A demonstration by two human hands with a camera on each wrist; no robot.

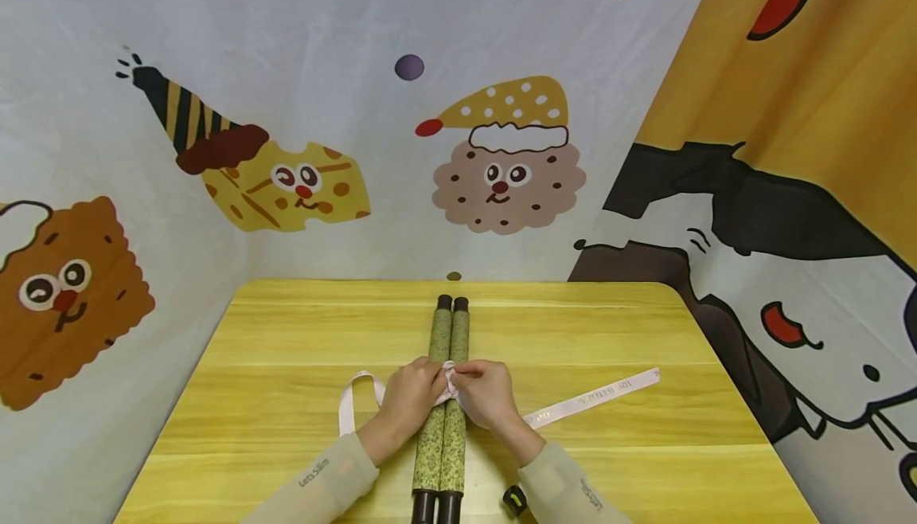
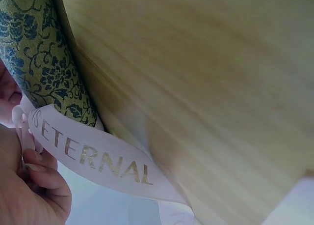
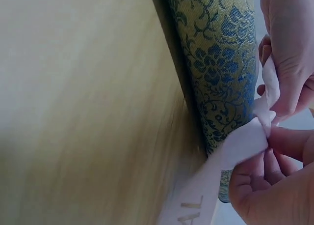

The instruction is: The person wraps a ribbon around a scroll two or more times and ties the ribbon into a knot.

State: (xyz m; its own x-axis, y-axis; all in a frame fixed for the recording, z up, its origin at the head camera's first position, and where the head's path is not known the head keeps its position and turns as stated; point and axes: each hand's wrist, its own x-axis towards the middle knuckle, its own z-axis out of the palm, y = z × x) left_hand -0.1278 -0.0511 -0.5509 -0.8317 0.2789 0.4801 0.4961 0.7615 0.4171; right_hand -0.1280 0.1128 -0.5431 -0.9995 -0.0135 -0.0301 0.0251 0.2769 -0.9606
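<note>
Two slim rolls in green floral brocade, one on the left (image 1: 428,452) and one on the right (image 1: 454,452), lie side by side with dark end knobs. A pale pink ribbon (image 1: 595,399) with gold lettering passes around their middle, bunched into a twist or loop on top. My left hand (image 1: 410,395) pinches the ribbon at this bunch. From the other side my right hand (image 1: 489,393) also pinches it. In the left wrist view the ribbon (image 2: 93,154) reads "ETERNAL". Fingers partly hide the crossing, and whether it is knotted I cannot tell.
The rolls lie on a yellow wood-grain table (image 1: 286,333). One ribbon tail stretches out to the right, and another curls at the left. A small black object (image 1: 514,500) with a yellow-green mark sits by the right sleeve. A cartoon-print cloth (image 1: 322,30) hangs behind the table.
</note>
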